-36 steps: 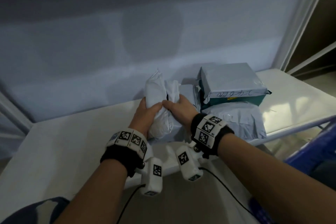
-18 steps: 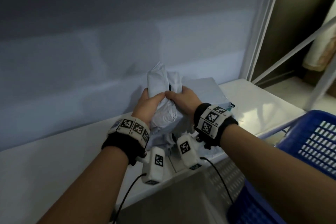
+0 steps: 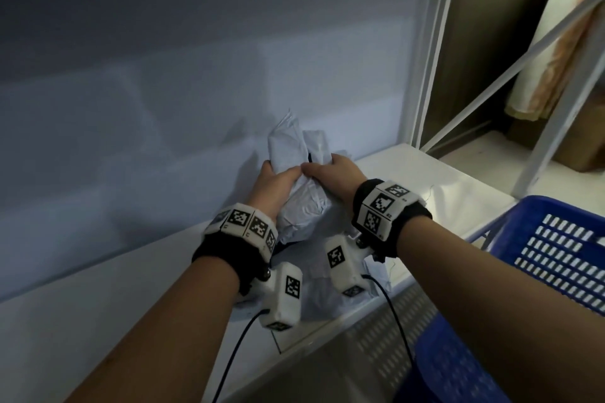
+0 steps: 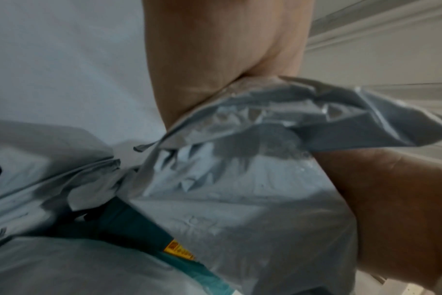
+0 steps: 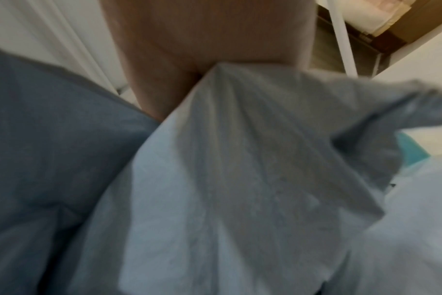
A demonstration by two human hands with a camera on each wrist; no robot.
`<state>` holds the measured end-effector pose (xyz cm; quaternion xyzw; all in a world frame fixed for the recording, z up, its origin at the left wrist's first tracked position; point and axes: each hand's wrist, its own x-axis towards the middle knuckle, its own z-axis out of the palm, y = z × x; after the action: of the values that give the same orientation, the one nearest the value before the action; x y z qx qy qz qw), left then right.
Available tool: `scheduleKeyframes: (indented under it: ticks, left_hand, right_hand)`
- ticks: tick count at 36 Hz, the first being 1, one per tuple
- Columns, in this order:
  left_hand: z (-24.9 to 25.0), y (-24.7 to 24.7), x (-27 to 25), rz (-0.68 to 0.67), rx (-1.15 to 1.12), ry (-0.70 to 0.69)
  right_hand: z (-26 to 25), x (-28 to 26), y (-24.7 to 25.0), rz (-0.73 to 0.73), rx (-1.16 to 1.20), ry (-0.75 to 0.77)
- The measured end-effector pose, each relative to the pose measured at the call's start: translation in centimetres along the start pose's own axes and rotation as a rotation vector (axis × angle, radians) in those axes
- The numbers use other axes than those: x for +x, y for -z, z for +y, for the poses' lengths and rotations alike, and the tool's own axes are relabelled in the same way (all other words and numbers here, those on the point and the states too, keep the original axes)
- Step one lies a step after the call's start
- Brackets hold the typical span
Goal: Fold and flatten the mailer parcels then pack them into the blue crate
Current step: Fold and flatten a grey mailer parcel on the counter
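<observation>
Grey plastic mailer parcel (image 3: 299,203) held up in both hands over the white shelf (image 3: 435,180)

Crumpled and bunched, upper end standing near the pale wall, lower end hanging between the wrists. Left hand (image 3: 273,185) wraps its left side, fingers curled round the plastic; right hand (image 3: 334,175) clamps the right side, thumbs nearly touching on top. More grey mailers (image 3: 322,291) lie flat on the shelf just under the wrists; left wrist view shows a teal package (image 4: 136,225) wedged among them. Blue crate (image 3: 553,258) sits low to the right, beside the shelf's front edge, well apart from the parcel
</observation>
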<state>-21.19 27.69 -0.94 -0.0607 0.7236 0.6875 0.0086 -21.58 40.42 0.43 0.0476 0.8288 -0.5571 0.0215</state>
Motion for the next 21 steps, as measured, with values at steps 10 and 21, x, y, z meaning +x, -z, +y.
scheduleKeyframes:
  ticks: [10,21]
  left_hand:
    - [-1.8,0.1,1.5,0.012,0.033,0.033]
    - [0.0,1.0,-1.5,0.088,0.078,0.012]
  right_hand:
    - [1.6,1.3,-1.0,0.033,-0.047,0.012]
    - [0.9,0.1,-0.4,0.099,-0.064,0.016]
